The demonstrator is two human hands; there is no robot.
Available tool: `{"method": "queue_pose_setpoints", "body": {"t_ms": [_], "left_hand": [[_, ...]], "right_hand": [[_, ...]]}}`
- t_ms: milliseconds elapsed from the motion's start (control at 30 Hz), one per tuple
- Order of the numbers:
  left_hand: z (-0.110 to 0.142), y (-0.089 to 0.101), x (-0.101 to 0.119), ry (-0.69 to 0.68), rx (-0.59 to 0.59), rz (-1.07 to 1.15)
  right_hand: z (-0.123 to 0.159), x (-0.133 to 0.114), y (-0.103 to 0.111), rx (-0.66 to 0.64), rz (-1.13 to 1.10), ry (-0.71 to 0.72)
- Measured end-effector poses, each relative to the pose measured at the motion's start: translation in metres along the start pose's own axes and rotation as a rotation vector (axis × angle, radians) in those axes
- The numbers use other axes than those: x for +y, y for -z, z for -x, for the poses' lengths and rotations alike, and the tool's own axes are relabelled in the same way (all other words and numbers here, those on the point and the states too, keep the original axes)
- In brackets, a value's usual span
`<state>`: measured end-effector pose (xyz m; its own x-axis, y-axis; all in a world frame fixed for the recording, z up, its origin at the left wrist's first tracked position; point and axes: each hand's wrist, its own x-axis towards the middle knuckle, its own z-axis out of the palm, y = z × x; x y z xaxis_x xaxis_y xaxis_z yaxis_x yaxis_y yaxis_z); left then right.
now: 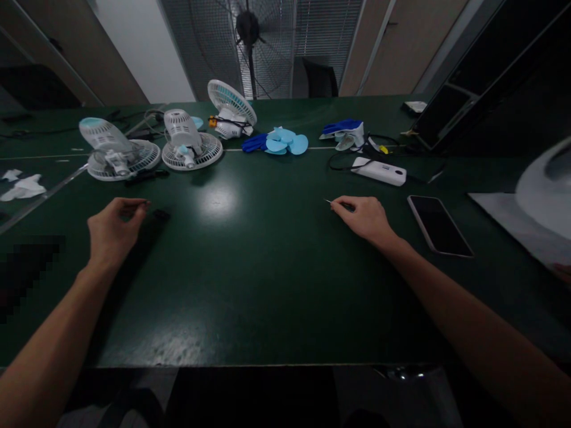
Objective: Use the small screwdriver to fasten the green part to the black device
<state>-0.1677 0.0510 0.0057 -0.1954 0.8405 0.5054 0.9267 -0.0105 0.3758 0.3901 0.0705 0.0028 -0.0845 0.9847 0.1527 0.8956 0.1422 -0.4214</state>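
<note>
Silvery sliver [328, 201], long axis crosswise, points left, pinched by right hand [363, 216]; left hand [112, 229] curled, grasp unclear

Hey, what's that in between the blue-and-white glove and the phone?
In the head view, a white oblong device lies between the blue-and-white glove and the phone, with a dark cord beside it.

Thin pale sliver [327, 201] — in right fingers [341, 200], pointing left

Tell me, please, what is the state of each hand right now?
Left hand: closed in a pinch; whether it holds something small cannot be told.
Right hand: closed, holding a thin, light-coloured piece between thumb and fingers.
</note>
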Motion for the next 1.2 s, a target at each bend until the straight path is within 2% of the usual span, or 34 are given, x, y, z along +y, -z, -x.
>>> {"method": "queue_pose_setpoints", "body": {"t_ms": [167,400,667,900,1200], "left_hand": [[0.001,0.001,0.003,-0.025,0.024,0.065],[0.0,-0.002,-0.006,-0.063,-0.005,0.082],[0.001,-0.001,-0.004,0.101,-0.05,0.264],[-0.001,0.003,0.001,0.239,-0.063,0.268],[-0.001,0.006,0.006,0.253,-0.07,0.266]], "right_hand": [[0.0,0.0,0.001,-0.006,-0.003,0.011],[0.0,-0.002,0.001,0.0,0.027,-0.014],[0.0,-0.002,0.002,-0.012,0.027,-0.004],[0.0,0.001,0.001,-0.012,0.016,0.018],[-0.001,0.003,0.0,-0.035,0.006,0.008]]}}
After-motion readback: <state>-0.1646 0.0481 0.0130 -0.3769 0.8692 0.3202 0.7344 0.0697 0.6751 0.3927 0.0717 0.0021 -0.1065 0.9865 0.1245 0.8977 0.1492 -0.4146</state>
